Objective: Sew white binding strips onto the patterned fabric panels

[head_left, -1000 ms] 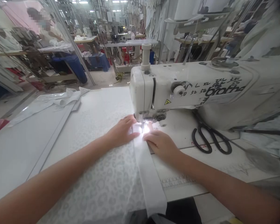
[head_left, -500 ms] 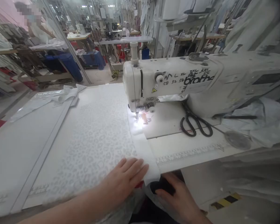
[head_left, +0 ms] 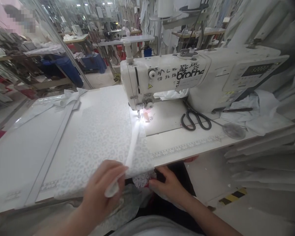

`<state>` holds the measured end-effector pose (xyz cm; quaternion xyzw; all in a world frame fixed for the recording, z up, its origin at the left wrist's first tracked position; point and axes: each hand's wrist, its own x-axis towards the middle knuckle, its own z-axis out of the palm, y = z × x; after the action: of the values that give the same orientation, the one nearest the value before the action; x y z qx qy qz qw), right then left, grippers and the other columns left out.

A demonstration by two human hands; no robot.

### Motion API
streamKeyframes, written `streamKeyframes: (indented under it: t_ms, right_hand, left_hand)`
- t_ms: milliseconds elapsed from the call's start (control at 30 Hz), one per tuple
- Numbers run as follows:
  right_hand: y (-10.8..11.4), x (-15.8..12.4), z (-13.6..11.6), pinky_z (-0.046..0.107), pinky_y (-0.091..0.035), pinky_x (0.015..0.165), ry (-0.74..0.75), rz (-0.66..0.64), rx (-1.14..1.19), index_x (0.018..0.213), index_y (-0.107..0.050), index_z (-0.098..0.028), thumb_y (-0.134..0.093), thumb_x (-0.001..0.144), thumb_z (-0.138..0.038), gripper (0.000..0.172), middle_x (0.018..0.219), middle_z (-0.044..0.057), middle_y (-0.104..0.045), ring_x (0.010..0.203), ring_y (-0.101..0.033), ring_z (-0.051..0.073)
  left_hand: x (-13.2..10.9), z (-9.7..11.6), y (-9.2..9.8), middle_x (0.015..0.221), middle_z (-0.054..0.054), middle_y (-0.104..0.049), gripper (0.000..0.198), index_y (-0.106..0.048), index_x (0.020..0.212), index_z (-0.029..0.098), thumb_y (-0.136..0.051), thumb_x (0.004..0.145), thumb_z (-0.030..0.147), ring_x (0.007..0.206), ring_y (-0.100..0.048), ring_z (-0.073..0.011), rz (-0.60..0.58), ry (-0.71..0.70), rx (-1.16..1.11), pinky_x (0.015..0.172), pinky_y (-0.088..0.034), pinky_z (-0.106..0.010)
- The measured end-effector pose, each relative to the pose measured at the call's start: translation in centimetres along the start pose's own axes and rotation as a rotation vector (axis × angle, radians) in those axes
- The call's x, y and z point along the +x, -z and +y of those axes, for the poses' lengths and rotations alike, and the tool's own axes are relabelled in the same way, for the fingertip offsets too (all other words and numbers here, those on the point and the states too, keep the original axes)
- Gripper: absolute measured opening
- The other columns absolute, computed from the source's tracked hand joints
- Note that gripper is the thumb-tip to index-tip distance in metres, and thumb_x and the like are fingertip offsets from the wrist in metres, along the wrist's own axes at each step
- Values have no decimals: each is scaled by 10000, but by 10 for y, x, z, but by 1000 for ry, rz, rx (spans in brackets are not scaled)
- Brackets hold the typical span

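Observation:
A pale leopard-print fabric (head_left: 100, 131) lies across the sewing table and runs under the presser foot of a white sewing machine (head_left: 162, 72). Along its right side a plain white strip (head_left: 133, 144) stands folded up. My left hand (head_left: 104, 186), slightly blurred, is closed on this strip at the table's front edge; a white end pokes out below its fingers. Just below the edge, my right hand (head_left: 168, 183) grips the hanging part of the fabric, thumb against it; some of its fingertips are hidden.
Black scissors (head_left: 196, 119) lie beside the machine arm, near a round grey disc (head_left: 234, 130). A printed ruler (head_left: 184, 144) runs along the front edge. Crumpled white cloth (head_left: 255, 111) sits at right. A raised guide strip (head_left: 51, 147) crosses the left tabletop. A person works far behind, left.
My left hand has gone from lying flat on the fabric to grasping the white strip, pulling it up and left. The right hand has shifted slightly left and up. The view has turned a little.

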<state>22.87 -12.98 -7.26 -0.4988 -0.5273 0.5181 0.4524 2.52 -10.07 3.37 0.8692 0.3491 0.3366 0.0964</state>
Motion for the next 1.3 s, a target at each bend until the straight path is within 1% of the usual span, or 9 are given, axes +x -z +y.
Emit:
streamKeyframes:
  t_ms: [100,167,267,367,567,733,933,1067,1300]
  right_hand:
    - [-14,-3,4,360,-480,784,-32,-93,117,884,-682,-167,-631,772,-372,239,821,34,-651,811,-590,200]
    - [-18,-12,-2,309,-489,694,-59,-127,184,797,-662,-158,-593,801,-398,250,716,10,-613,696,-567,163]
    - [-14,-27,-14,258,-467,602,-132,-118,233,750,-603,-160,-599,793,-427,271,660,-14,-553,617,-523,130]
    - [-8,-38,-20,227,-435,537,-208,-117,253,708,-555,-167,-602,785,-445,292,611,-36,-500,555,-487,107]
    - [-6,-47,-24,233,-400,560,-179,-124,184,655,-540,-171,-569,810,-421,296,617,-23,-513,579,-490,115]
    - [-4,-51,-24,228,-364,548,-195,-136,170,580,-509,-170,-550,822,-375,319,574,-23,-505,556,-456,108]
    - [-2,-52,-24,234,-369,568,-267,-160,238,605,-523,-162,-552,823,-367,301,583,-17,-516,564,-464,108]
    - [-2,-50,-25,234,-369,548,-313,-169,313,613,-530,-154,-578,800,-414,323,575,-15,-516,538,-460,103]
    - [-2,-48,-16,224,-364,505,-403,-157,437,601,-561,-145,-618,766,-441,344,552,-17,-533,490,-461,90]
  left_hand:
    - [-14,8,-20,845,-64,-603,223,-550,997,178,-449,806,120,761,-547,-186,-240,-155,74,685,-452,-349]
    - [-24,10,-35,811,-55,-614,212,-564,960,161,-423,814,99,740,-546,-179,-284,-211,119,710,-442,-360]
    - [-35,10,-48,792,-44,-607,213,-562,966,159,-424,828,72,741,-537,-165,-238,-189,108,722,-433,-346]
    - [-37,11,-50,790,-44,-595,181,-555,953,158,-468,822,68,729,-525,-158,-194,-156,30,708,-423,-333]
    - [-29,17,-49,788,-45,-612,171,-567,965,139,-444,865,77,749,-536,-155,-240,-233,-53,715,-411,-323]
    - [-34,12,-52,803,-46,-615,173,-570,980,133,-458,864,71,772,-533,-156,-261,-241,-85,729,-402,-325]
    - [-38,8,-52,830,-45,-617,191,-571,998,133,-507,836,54,791,-525,-153,-278,-250,-185,729,-395,-312]
    - [-36,8,-52,845,-48,-627,211,-568,1024,137,-496,842,58,813,-530,-159,-304,-261,-176,774,-404,-327]
    - [-33,11,-53,818,-39,-641,184,-585,985,138,-464,860,76,789,-548,-151,-288,-265,-114,793,-415,-320]
